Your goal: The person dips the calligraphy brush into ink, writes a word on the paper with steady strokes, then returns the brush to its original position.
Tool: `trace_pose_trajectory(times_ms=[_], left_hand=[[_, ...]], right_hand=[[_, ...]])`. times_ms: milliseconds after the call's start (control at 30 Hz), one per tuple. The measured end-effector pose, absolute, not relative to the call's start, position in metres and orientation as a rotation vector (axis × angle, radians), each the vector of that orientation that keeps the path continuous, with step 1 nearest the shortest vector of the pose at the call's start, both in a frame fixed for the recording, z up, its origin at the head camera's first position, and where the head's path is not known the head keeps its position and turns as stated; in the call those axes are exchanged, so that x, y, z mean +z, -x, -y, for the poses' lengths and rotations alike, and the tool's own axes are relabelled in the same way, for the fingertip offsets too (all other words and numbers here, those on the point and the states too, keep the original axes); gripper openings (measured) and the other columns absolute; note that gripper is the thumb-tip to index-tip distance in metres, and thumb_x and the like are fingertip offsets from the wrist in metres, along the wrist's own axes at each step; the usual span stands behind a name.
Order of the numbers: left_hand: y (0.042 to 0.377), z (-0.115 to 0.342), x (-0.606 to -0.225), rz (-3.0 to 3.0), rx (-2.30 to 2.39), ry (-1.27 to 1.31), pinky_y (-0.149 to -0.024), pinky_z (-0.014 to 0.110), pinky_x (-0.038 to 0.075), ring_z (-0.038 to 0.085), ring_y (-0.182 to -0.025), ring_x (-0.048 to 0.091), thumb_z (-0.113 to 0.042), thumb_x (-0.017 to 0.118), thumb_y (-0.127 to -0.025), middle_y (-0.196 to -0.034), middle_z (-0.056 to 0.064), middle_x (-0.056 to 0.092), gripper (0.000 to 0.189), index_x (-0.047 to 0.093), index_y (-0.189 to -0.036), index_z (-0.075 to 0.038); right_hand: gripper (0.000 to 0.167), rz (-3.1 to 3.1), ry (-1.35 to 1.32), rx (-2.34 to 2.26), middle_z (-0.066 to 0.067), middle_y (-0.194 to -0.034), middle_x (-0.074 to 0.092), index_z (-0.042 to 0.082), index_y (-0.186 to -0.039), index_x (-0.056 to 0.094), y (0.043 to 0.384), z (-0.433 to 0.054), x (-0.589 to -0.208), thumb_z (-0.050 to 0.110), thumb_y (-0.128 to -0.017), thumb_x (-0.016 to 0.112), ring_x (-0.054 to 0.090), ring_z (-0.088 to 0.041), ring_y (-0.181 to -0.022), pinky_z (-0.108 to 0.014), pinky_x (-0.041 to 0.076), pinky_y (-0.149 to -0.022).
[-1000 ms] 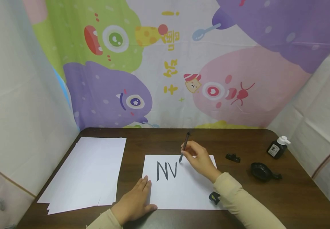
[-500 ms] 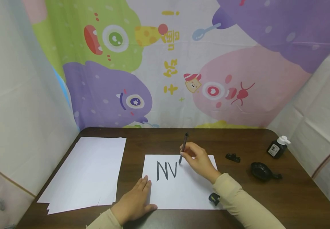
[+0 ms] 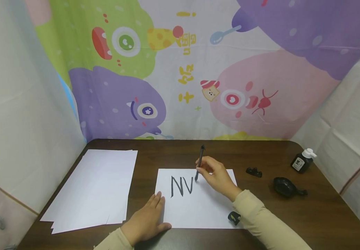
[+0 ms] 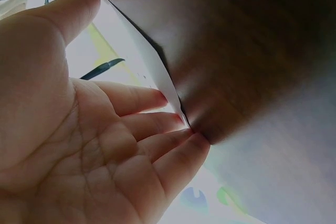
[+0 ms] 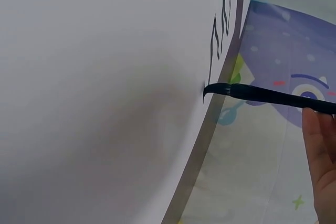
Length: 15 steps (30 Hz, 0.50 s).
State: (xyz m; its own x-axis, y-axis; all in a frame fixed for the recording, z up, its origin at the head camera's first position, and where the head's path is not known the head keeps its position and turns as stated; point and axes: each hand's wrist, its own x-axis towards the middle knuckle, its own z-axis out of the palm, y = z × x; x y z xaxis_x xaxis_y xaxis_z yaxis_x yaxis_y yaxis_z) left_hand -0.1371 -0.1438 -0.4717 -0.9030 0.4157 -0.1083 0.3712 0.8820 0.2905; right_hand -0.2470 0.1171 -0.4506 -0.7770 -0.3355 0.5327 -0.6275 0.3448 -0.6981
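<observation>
A dark writing brush (image 3: 200, 159) is pinched near its lower part by my right hand (image 3: 219, 173). Its bent tip touches the white sheet (image 3: 198, 215), as the right wrist view shows the brush (image 5: 262, 94) meeting the paper (image 5: 105, 51). Black strokes (image 3: 181, 186) shaped like N and V stand to the left of the tip. My left hand (image 3: 147, 217) rests at the sheet's left edge with its fingers extended. In the left wrist view, the fingertips of that hand (image 4: 94, 129) lie along the paper's edge.
A stack of white paper (image 3: 95, 187) lies at the left. On the right are a small black brush rest (image 3: 254, 172), a black ink dish with a handle (image 3: 284, 187) and an ink bottle (image 3: 302, 161) with a white cap. A small dark object (image 3: 234, 217) sits on the sheet by the right sleeve.
My right hand has moved slightly down toward me, and the brush tip has come down a little to the right of the V. The left hand has stayed in place.
</observation>
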Motion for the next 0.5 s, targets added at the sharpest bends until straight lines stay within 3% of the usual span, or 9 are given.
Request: trace_pose_trajectory(times_ms=[200, 500], left_hand=[[0.1371, 0.1439, -0.4724, -2.886, 0.392, -0.617, -0.112, 0.054, 0.036, 0.045, -0.142, 0.034, -0.051, 0.070, -0.084, -0.153, 0.029, 0.034, 0.090, 0.041, -0.142, 0.010], [0.1373, 0.1438, -0.4726, -2.886, 0.390, -0.609, -0.111, 0.055, 0.038, 0.044, -0.142, 0.034, -0.051, 0.070, -0.083, -0.154, 0.028, 0.034, 0.090, 0.040, -0.143, 0.010]], right_hand=[[0.015, 2.323, -0.881, 1.413, -0.007, -0.097, 0.070, 0.010, -0.105, 0.065, 0.2447, -0.1186, -0.4508, 0.008, -0.091, 0.068, 0.068, -0.019, -0.085, -0.025, 0.057, -0.071], [0.017, 2.362, -0.861, 1.468, -0.014, -0.100, 0.070, 0.003, -0.106, 0.064, 0.2413, -0.1179, -0.4496, 0.002, -0.089, 0.068, 0.069, -0.025, -0.088, -0.026, 0.059, -0.075]])
